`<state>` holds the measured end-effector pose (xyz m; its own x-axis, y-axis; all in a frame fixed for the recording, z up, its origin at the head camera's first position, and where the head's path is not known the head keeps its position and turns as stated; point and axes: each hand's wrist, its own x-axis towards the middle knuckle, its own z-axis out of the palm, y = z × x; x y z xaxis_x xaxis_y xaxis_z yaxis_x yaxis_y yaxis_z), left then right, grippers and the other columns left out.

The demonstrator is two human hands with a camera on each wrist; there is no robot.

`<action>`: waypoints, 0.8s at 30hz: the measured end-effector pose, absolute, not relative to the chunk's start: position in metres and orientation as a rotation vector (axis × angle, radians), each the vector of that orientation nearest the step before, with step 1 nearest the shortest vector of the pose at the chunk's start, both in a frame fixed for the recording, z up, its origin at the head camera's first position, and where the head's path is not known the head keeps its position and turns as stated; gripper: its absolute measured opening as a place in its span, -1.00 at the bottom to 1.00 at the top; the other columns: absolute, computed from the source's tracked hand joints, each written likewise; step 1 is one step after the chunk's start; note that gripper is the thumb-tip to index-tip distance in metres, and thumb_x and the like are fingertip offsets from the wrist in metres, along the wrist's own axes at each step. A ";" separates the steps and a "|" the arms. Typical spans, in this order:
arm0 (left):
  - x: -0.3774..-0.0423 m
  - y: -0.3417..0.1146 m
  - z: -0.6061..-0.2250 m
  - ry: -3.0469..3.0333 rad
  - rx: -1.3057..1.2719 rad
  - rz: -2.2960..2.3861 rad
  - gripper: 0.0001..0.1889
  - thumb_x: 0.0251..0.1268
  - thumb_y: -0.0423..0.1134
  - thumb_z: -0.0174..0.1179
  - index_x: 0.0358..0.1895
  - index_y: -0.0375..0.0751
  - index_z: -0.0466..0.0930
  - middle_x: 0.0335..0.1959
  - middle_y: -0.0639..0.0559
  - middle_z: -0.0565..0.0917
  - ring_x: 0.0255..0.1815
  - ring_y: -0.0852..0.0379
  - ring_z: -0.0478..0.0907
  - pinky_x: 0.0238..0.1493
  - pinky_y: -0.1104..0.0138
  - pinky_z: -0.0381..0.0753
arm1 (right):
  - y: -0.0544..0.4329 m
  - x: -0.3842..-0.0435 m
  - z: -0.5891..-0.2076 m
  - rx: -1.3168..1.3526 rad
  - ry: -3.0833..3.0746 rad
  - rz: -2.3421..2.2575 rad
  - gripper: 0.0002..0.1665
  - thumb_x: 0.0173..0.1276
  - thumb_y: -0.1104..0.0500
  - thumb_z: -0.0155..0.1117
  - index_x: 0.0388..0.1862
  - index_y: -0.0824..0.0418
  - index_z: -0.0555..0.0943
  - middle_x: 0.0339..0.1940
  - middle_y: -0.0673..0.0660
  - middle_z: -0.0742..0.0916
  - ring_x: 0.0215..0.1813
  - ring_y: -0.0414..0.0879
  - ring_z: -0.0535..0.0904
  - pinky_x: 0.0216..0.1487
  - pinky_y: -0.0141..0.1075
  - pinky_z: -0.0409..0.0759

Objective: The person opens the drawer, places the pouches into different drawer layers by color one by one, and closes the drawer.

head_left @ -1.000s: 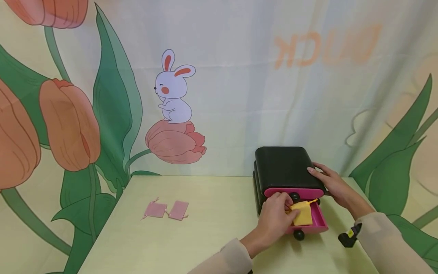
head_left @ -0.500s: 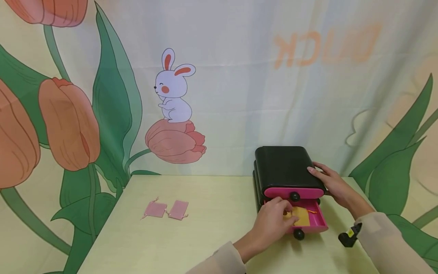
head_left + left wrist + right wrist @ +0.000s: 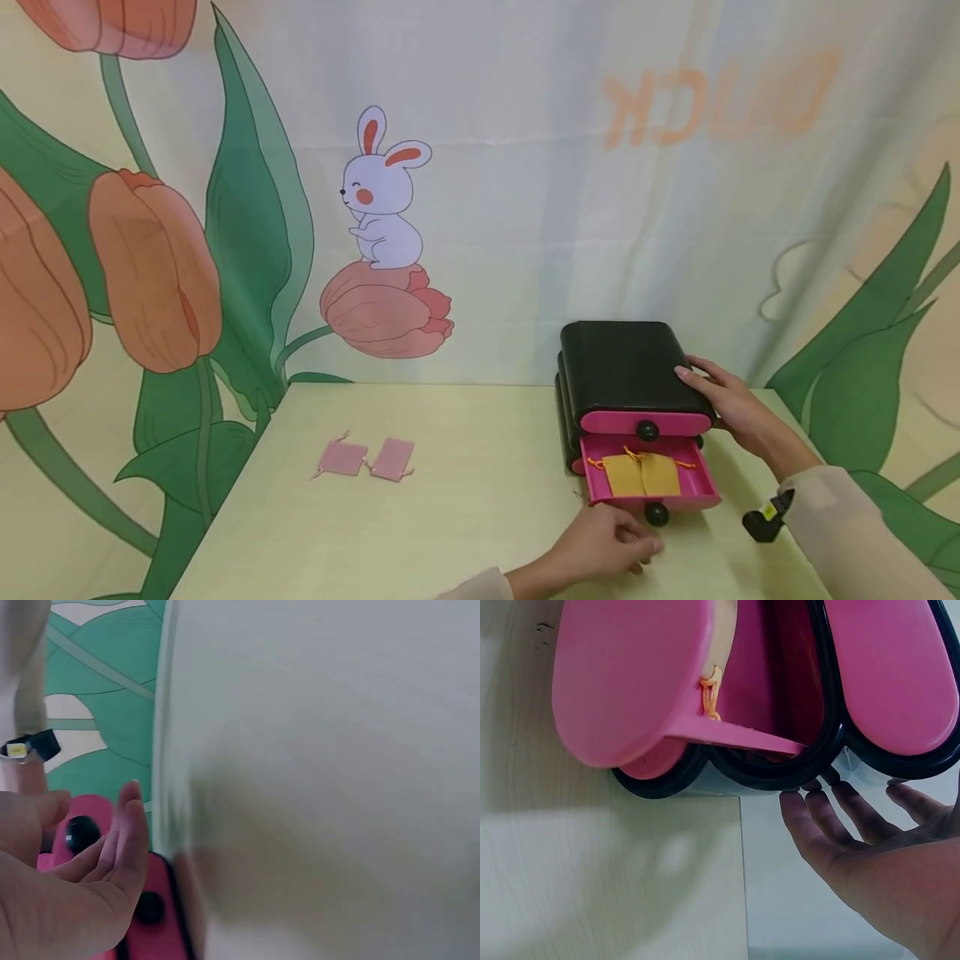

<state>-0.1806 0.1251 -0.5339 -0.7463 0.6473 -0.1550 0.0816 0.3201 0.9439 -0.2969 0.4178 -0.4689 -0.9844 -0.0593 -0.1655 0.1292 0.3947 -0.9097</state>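
A small black drawer cabinet (image 3: 628, 367) with pink drawer fronts and black knobs stands at the right of the table. Its middle drawer (image 3: 701, 492) is pulled out, and two yellow drawstring pouches (image 3: 622, 477) lie side by side in it. My left hand (image 3: 600, 540) is just in front of that drawer, below its front, fingers loosely bent and holding nothing. My right hand (image 3: 731, 408) rests against the cabinet's right side, thumb at the top edge. In the right wrist view, that hand's fingers (image 3: 862, 814) reach along the side, and a pouch's orange cord (image 3: 711, 694) shows in the drawer.
Two pink drawstring pouches (image 3: 343, 458) lie on the left of the table (image 3: 480, 483). A curtain (image 3: 510, 208) printed with tulips and a rabbit hangs behind the table. A black device (image 3: 767, 521) is strapped at the right wrist.
My left hand has let go of the yellow pouch and moved out of the drawer, down toward the front. Both yellow pouches now show flat inside. My right hand has stayed on the cabinet.
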 end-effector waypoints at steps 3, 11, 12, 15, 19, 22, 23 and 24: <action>-0.179 0.134 -0.545 2.015 0.518 1.518 -0.81 0.50 -0.08 0.36 -0.19 -0.11 0.84 -0.46 0.10 0.78 -0.47 0.16 0.74 -0.43 0.43 0.63 | 0.418 -0.296 -0.469 0.067 2.474 -1.640 0.08 0.65 -0.36 0.00 0.79 0.18 -0.15 0.59 0.52 0.32 0.28 0.00 0.62 0.31 0.10 0.63; -0.178 0.151 -0.557 1.899 0.398 1.700 -0.75 0.56 -0.08 0.29 -0.22 -0.18 0.78 -0.42 0.05 0.80 -0.34 0.05 0.81 -0.29 0.27 0.76 | 0.417 -0.296 -0.471 0.075 2.475 -1.639 0.08 0.65 -0.37 -0.01 0.79 0.18 -0.15 0.61 0.52 0.30 0.42 0.24 0.52 0.36 0.19 0.56; -0.178 0.152 -0.557 1.889 0.397 1.708 -0.76 0.57 -0.09 0.28 -0.20 -0.18 0.78 -0.40 0.05 0.80 -0.33 0.04 0.82 -0.26 0.23 0.78 | 0.416 -0.296 -0.471 0.075 2.475 -1.636 0.08 0.65 -0.38 -0.01 0.79 0.18 -0.15 0.61 0.52 0.30 0.44 0.27 0.50 0.37 0.21 0.55; -0.180 0.152 -0.554 1.890 0.415 1.721 -0.75 0.60 -0.10 0.25 -0.18 -0.19 0.77 -0.37 0.08 0.81 -0.31 0.05 0.82 -0.23 0.22 0.79 | 0.416 -0.296 -0.470 0.069 2.483 -1.626 0.09 0.64 -0.39 -0.01 0.79 0.18 -0.16 0.62 0.52 0.29 0.47 0.32 0.46 0.37 0.22 0.54; -0.188 0.154 -0.549 1.942 0.444 1.743 -0.71 0.61 -0.06 0.23 -0.20 -0.21 0.76 -0.41 0.10 0.81 -0.32 0.03 0.83 -0.31 0.31 0.77 | 0.418 -0.297 -0.470 0.065 2.489 -1.622 0.08 0.64 -0.39 -0.02 0.79 0.17 -0.16 0.62 0.51 0.30 0.41 0.21 0.53 0.36 0.19 0.57; -0.198 0.156 -0.546 1.984 0.427 1.772 -0.69 0.60 -0.04 0.24 -0.23 -0.21 0.74 -0.44 0.09 0.81 -0.33 0.00 0.84 -0.31 0.27 0.78 | 0.419 -0.298 -0.470 0.065 2.478 -1.631 0.08 0.65 -0.38 -0.01 0.79 0.16 -0.16 0.62 0.50 0.30 0.35 0.11 0.58 0.34 0.17 0.58; -0.201 0.156 -0.545 1.997 0.419 1.777 -0.69 0.60 -0.04 0.24 -0.23 -0.21 0.74 -0.45 0.09 0.81 -0.33 0.00 0.84 -0.31 0.27 0.78 | 0.420 -0.299 -0.471 0.065 2.476 -1.632 0.08 0.64 -0.38 -0.01 0.79 0.16 -0.16 0.62 0.51 0.29 0.33 0.08 0.59 0.34 0.16 0.59; -0.204 0.157 -0.544 2.003 0.410 1.782 -0.69 0.60 -0.04 0.24 -0.23 -0.21 0.74 -0.45 0.08 0.80 -0.33 -0.01 0.84 -0.28 0.23 0.80 | 0.420 -0.299 -0.471 0.056 2.475 -1.633 0.08 0.65 -0.38 -0.01 0.79 0.16 -0.16 0.62 0.52 0.28 0.33 0.06 0.59 0.33 0.16 0.59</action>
<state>-0.2037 0.1569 -0.5441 -0.8655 0.4870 -0.1176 -0.0602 0.1318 0.9894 -0.2990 0.4197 -0.4710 -0.9838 -0.0651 -0.1670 0.1280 0.3974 -0.9087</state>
